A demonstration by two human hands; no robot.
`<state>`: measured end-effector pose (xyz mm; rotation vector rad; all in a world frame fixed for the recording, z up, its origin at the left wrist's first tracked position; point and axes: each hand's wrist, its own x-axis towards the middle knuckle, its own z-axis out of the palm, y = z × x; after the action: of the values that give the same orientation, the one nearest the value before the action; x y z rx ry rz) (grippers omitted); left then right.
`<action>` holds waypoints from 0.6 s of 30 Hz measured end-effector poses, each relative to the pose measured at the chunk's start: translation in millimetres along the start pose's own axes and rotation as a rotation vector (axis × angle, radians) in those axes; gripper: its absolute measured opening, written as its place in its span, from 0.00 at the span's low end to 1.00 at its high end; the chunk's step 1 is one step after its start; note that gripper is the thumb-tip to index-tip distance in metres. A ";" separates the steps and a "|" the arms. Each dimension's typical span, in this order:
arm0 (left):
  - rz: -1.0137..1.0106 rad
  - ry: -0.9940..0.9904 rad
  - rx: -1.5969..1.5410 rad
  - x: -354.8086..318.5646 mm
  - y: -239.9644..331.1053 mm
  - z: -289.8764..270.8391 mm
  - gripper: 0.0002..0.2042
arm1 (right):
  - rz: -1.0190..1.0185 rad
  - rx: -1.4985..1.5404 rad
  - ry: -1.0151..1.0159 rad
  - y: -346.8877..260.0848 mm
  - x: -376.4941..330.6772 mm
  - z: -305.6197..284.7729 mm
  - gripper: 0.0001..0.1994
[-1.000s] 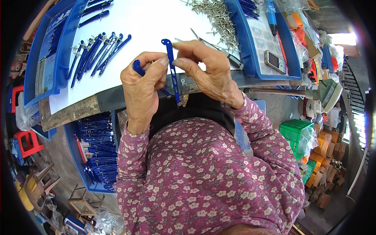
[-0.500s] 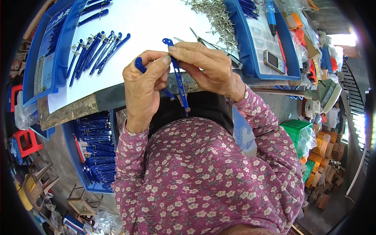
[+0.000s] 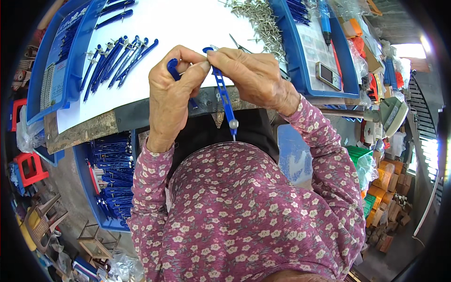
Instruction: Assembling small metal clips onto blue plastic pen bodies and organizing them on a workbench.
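Both hands meet above the table's near edge. Closed in a pinch, my right hand (image 3: 258,80) grips the top of a slim blue compass leg (image 3: 227,104). That leg has openwork slots, a round metal fitting low down and a pointed tip hanging toward my lap. My left hand (image 3: 168,98) is closed round a second blue compass part (image 3: 173,69), whose rounded end sticks out above the fingers; a bit of it shows below the palm. Its thumb and forefinger touch the right fingertips, and whatever lies between them is hidden.
On white paper (image 3: 188,28) lie blue compasses (image 3: 112,61) at left, small metal T-shaped pins (image 3: 258,19) at far right and a pointed metal tool (image 3: 237,42). Blue trays (image 3: 70,80) flank them; the right tray holds a phone (image 3: 328,75). Below left, a blue bin (image 3: 94,197) holds many blue compasses.
The held leg has turned: its tip has swung right and toward me, and its top end now tips away. The left fingertips have shifted slightly right, and less of the left part shows below the palm.
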<state>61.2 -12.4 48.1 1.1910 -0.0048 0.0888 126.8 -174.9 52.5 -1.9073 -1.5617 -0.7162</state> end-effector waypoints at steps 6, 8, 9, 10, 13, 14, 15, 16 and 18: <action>0.175 -0.021 0.351 9.0 2.3 -1.3 0.02 | 0.288 0.300 -0.020 2.2 10.0 -1.9 0.05; 0.208 -0.031 0.424 10.0 4.6 0.4 0.03 | 0.467 0.413 -0.047 -0.9 16.6 -5.1 0.04; 0.211 -0.032 0.424 10.6 5.4 0.6 0.03 | 0.648 0.527 -0.075 -2.0 19.4 -6.2 0.07; 0.229 -0.048 0.472 12.0 5.6 0.8 0.03 | 0.613 0.573 0.017 1.2 19.3 0.0 0.12; 0.290 -0.082 0.535 19.1 0.7 -0.6 0.04 | 0.905 0.732 -0.085 7.5 25.3 -0.2 0.13; 0.298 -0.067 0.543 20.9 -0.2 -0.7 0.04 | 1.003 0.811 -0.051 8.0 27.6 1.4 0.15; 0.306 -0.052 0.552 22.3 -1.5 -0.9 0.04 | 1.002 0.810 -0.050 9.5 28.2 2.9 0.15; 0.309 -0.054 0.551 23.8 -3.3 -1.1 0.04 | 1.076 0.891 -0.060 11.8 28.6 3.8 0.15; 0.336 -0.035 0.557 26.1 -7.9 -2.1 0.04 | 1.149 0.972 -0.069 17.6 29.7 5.6 0.15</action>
<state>87.7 -11.6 41.3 1.7407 -0.2236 0.3835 149.7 -153.5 68.2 -1.6121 -0.4123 0.5292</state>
